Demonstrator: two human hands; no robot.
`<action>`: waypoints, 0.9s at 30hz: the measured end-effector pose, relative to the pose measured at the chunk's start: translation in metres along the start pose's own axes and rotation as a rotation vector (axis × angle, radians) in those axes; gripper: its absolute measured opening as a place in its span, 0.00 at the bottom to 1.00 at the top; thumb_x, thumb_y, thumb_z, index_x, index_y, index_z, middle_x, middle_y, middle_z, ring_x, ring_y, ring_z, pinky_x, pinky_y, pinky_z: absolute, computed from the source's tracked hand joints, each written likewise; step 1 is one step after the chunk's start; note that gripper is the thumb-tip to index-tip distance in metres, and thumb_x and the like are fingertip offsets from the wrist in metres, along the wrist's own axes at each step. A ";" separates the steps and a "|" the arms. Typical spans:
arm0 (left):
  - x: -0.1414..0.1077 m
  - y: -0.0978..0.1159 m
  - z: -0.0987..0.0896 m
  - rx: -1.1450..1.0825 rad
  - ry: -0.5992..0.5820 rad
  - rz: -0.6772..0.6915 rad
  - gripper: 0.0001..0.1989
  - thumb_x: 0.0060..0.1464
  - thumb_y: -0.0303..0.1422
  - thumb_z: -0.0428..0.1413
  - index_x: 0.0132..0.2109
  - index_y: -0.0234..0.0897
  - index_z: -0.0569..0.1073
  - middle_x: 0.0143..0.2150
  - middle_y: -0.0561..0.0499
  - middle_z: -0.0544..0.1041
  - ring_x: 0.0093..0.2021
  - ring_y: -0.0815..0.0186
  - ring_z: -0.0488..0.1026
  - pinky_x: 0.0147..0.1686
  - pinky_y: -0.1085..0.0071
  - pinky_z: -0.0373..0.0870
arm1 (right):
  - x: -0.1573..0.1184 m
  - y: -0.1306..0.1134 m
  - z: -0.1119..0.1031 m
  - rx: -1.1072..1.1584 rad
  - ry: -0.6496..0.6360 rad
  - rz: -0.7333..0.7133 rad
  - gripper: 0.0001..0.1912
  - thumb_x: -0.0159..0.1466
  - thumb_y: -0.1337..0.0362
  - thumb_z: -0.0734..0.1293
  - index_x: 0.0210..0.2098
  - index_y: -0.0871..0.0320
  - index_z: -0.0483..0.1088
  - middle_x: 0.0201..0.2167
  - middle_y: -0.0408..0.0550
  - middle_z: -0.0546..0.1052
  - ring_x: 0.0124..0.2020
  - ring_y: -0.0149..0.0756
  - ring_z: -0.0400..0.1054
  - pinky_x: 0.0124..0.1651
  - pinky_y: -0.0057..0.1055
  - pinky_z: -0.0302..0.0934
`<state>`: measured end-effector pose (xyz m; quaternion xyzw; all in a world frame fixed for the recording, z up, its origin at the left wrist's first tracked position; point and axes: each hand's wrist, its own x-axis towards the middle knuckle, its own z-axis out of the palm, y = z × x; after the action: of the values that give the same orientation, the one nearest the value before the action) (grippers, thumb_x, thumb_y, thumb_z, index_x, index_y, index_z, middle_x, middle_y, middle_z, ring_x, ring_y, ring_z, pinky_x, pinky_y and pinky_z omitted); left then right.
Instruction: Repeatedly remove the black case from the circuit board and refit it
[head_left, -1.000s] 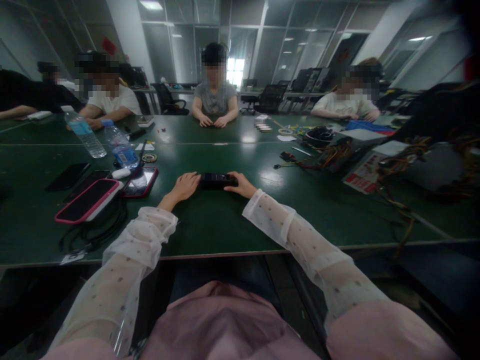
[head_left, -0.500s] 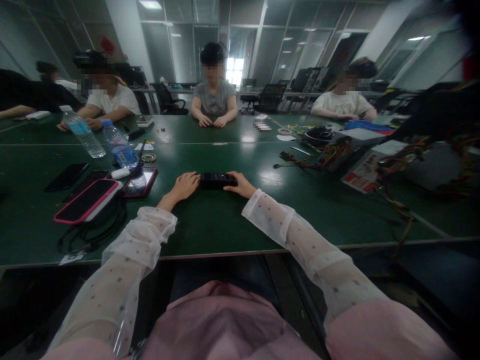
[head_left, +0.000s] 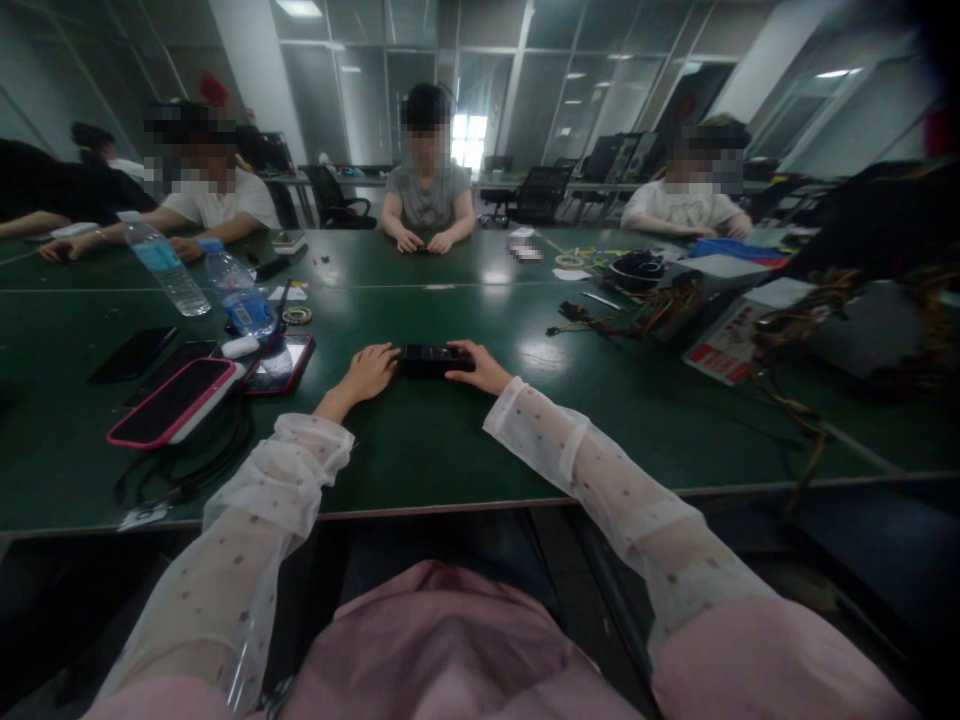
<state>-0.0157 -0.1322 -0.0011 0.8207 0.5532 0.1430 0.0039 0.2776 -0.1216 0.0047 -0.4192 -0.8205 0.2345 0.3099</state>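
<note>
A small black box-shaped device with a lit screen lies on the green table in front of me. My right hand is closed round its right end, thumb on the near side and fingers over the far side. At the left end rests my left hand, laid low on the table with fingers stretched out. Its fingertips come up to the device; whether they touch it I cannot tell. What kind of device it is does not show clearly.
To the left lie a pink-rimmed phone, a red-edged phone, cables and two water bottles. Metal power supply boxes with loose wires stand at the right. Several people sit across the table.
My right hand has shifted very slightly left on the device, while my left hand stays put. Across the table, the person at left has reached an arm out sideways along the tabletop.
</note>
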 end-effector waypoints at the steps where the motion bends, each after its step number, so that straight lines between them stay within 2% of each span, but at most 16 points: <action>1: -0.001 0.000 -0.001 -0.002 -0.004 0.001 0.22 0.67 0.40 0.41 0.64 0.43 0.63 0.67 0.46 0.62 0.67 0.55 0.56 0.63 0.52 0.55 | 0.000 0.000 0.000 0.000 0.003 0.001 0.35 0.56 0.54 0.73 0.59 0.55 0.63 0.46 0.53 0.72 0.51 0.49 0.65 0.56 0.51 0.62; 10: -0.002 0.002 -0.004 -0.014 -0.014 0.000 0.22 0.67 0.39 0.43 0.64 0.43 0.62 0.68 0.45 0.61 0.67 0.55 0.55 0.62 0.50 0.55 | 0.003 0.008 0.004 0.057 0.035 -0.006 0.32 0.54 0.54 0.74 0.55 0.53 0.65 0.45 0.51 0.73 0.49 0.48 0.67 0.55 0.52 0.63; 16: -0.002 0.002 -0.005 -0.024 -0.022 -0.007 0.22 0.67 0.40 0.42 0.64 0.43 0.63 0.68 0.45 0.61 0.67 0.55 0.55 0.63 0.51 0.54 | 0.005 0.011 0.005 0.194 0.043 0.034 0.32 0.53 0.52 0.74 0.53 0.54 0.65 0.43 0.50 0.74 0.46 0.45 0.70 0.51 0.49 0.65; 22: -0.002 0.001 -0.001 -0.006 -0.003 -0.007 0.22 0.67 0.40 0.42 0.64 0.43 0.63 0.68 0.46 0.61 0.67 0.55 0.55 0.63 0.51 0.55 | 0.007 0.004 -0.001 0.294 0.077 0.043 0.37 0.49 0.46 0.74 0.52 0.58 0.65 0.42 0.52 0.75 0.44 0.44 0.71 0.51 0.47 0.65; 24: -0.002 0.000 -0.001 -0.007 0.000 0.003 0.22 0.67 0.40 0.42 0.64 0.43 0.63 0.68 0.46 0.60 0.67 0.55 0.55 0.63 0.51 0.54 | 0.007 -0.001 -0.005 0.352 0.118 0.058 0.39 0.49 0.44 0.74 0.53 0.57 0.64 0.44 0.51 0.75 0.45 0.44 0.70 0.52 0.47 0.65; 27: -0.002 0.000 -0.002 -0.012 -0.006 0.006 0.22 0.67 0.40 0.41 0.65 0.44 0.62 0.68 0.46 0.60 0.67 0.55 0.55 0.63 0.51 0.55 | 0.009 -0.002 -0.013 0.404 0.246 0.086 0.38 0.50 0.41 0.72 0.53 0.55 0.64 0.45 0.51 0.75 0.48 0.44 0.70 0.54 0.45 0.64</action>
<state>-0.0170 -0.1345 0.0003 0.8229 0.5497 0.1437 0.0100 0.2818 -0.1132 0.0179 -0.4087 -0.6944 0.3539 0.4748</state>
